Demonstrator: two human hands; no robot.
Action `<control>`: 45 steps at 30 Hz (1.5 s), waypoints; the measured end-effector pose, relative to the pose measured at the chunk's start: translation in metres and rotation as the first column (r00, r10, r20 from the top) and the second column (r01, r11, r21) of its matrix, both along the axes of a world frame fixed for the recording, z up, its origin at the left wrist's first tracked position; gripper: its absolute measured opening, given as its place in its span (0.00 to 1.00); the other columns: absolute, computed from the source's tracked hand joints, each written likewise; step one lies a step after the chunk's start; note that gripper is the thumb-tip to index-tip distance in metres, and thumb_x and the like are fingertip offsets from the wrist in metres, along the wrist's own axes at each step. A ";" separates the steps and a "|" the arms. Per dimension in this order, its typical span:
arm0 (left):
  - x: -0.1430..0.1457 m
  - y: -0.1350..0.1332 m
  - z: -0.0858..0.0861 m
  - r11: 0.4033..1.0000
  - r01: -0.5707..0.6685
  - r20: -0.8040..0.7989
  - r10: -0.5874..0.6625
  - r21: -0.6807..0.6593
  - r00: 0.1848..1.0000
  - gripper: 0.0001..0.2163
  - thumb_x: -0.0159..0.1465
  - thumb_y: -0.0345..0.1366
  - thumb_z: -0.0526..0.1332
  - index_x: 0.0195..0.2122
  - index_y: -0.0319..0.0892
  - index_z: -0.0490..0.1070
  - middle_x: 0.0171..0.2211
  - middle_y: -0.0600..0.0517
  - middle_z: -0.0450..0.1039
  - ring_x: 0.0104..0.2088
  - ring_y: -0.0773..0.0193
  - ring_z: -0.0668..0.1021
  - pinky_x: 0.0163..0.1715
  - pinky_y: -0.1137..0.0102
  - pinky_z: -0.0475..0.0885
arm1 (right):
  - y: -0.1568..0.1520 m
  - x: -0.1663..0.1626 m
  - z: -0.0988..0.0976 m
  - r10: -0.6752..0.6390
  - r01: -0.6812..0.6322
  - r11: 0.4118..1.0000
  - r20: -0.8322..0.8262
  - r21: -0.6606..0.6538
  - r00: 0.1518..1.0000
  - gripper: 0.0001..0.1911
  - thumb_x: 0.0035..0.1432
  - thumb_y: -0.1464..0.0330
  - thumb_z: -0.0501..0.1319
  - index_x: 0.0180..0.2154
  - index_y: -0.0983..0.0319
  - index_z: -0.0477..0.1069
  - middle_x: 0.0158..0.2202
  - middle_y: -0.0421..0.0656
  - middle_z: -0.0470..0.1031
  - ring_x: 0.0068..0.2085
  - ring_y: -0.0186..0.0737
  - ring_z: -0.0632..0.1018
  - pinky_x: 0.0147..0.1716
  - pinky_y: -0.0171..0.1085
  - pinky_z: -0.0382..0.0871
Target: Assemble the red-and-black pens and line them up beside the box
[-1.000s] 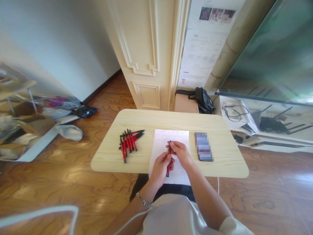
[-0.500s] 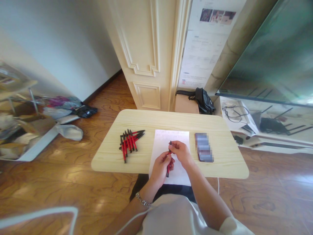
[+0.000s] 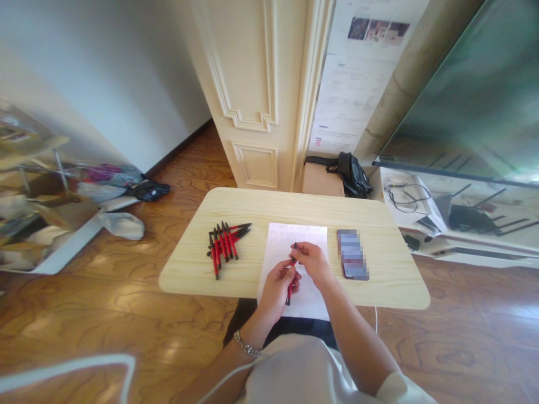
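Note:
Above a white sheet of paper, a red and black pen is held slantwise between both hands. My left hand is closed around its red barrel. With thumb and fingers, my right hand pinches the black upper end; the fingers hide part of it. To the left of the paper lies a pile of several red pens with black ends, some crossing over others. A phone, its screen blurred, lies right of the paper.
The light wooden table has rounded corners. Behind it a black bag rests on a box by the cream door. A white cabinet with cables stands at right, and a cluttered shelf at left.
The whole view has shifted very slightly. Both hands keep their grip on the pen, with almost no visible movement over the paper.

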State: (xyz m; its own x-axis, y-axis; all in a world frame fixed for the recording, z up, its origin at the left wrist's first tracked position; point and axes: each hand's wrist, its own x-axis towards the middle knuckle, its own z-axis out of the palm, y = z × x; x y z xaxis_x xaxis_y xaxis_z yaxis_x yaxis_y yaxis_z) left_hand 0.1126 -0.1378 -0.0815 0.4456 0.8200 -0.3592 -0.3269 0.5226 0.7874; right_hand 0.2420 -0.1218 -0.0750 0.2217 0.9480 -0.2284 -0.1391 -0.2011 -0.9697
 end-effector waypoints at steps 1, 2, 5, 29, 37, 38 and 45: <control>0.000 0.000 0.000 1.000 0.002 0.001 -0.002 0.002 1.000 0.18 0.56 0.44 0.64 0.44 0.40 0.68 0.26 0.52 0.70 0.21 0.72 0.70 0.20 0.76 0.64 | 0.000 0.001 0.000 0.022 -0.022 1.000 -0.025 -0.002 0.999 0.17 0.50 0.61 0.62 0.40 0.63 0.72 0.31 0.44 0.77 0.30 0.37 0.75 0.31 0.36 0.65; 0.000 -0.001 -0.001 1.000 0.003 0.002 -0.003 0.006 1.000 0.18 0.56 0.44 0.64 0.44 0.40 0.68 0.26 0.52 0.70 0.21 0.72 0.70 0.20 0.76 0.64 | 0.000 0.002 0.001 0.040 -0.041 0.999 -0.049 -0.004 0.998 0.17 0.50 0.61 0.62 0.41 0.63 0.72 0.33 0.45 0.77 0.32 0.38 0.75 0.32 0.37 0.65; -0.001 -0.001 -0.001 1.000 0.003 0.010 -0.003 0.017 1.000 0.18 0.57 0.44 0.64 0.44 0.40 0.69 0.26 0.53 0.70 0.21 0.72 0.70 0.20 0.76 0.63 | 0.000 0.004 0.004 0.066 -0.067 0.998 -0.106 -0.012 0.992 0.18 0.52 0.60 0.60 0.43 0.63 0.72 0.37 0.47 0.78 0.35 0.39 0.76 0.34 0.37 0.65; -0.035 -0.003 0.006 1.000 -0.026 -0.037 0.025 -0.013 0.999 0.18 0.57 0.45 0.63 0.44 0.40 0.69 0.24 0.54 0.70 0.18 0.72 0.69 0.18 0.75 0.62 | 0.026 -0.011 -0.007 -0.017 0.053 0.997 0.570 -0.047 0.821 0.13 0.51 0.62 0.62 0.39 0.59 0.72 0.26 0.41 0.77 0.29 0.39 0.75 0.30 0.36 0.63; -0.040 0.000 0.004 0.996 -0.084 -0.033 0.084 -0.010 0.996 0.17 0.56 0.44 0.63 0.43 0.40 0.69 0.22 0.55 0.69 0.18 0.71 0.70 0.17 0.76 0.62 | 0.030 -0.040 -0.016 0.100 0.004 0.993 0.864 -0.117 0.493 0.07 0.57 0.65 0.58 0.30 0.60 0.71 0.31 0.47 0.76 0.32 0.41 0.74 0.31 0.36 0.58; -0.040 0.000 0.003 0.996 -0.085 -0.027 0.085 -0.009 0.996 0.17 0.56 0.44 0.63 0.43 0.40 0.69 0.22 0.55 0.69 0.18 0.71 0.70 0.17 0.76 0.63 | 0.031 -0.040 -0.017 0.103 0.002 0.993 0.865 -0.119 0.490 0.07 0.57 0.65 0.58 0.30 0.60 0.71 0.31 0.47 0.76 0.32 0.41 0.74 0.31 0.36 0.58; -0.037 0.003 -0.001 0.997 -0.079 -0.012 0.078 -0.010 0.997 0.17 0.56 0.44 0.63 0.44 0.40 0.69 0.23 0.54 0.69 0.18 0.71 0.70 0.17 0.76 0.63 | 0.020 -0.032 -0.006 -0.059 0.029 0.998 0.763 0.053 0.644 0.13 0.60 0.61 0.53 0.31 0.59 0.71 0.30 0.44 0.75 0.32 0.39 0.73 0.32 0.36 0.59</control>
State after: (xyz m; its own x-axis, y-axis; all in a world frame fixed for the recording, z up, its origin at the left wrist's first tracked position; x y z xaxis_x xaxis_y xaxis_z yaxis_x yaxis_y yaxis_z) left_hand 0.0752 -0.1351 -0.0828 0.3758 0.8485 -0.3727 -0.3584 0.5039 0.7859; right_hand 0.2102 -0.1023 -0.0810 0.3448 0.9359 0.0724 0.6463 -0.1807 -0.7414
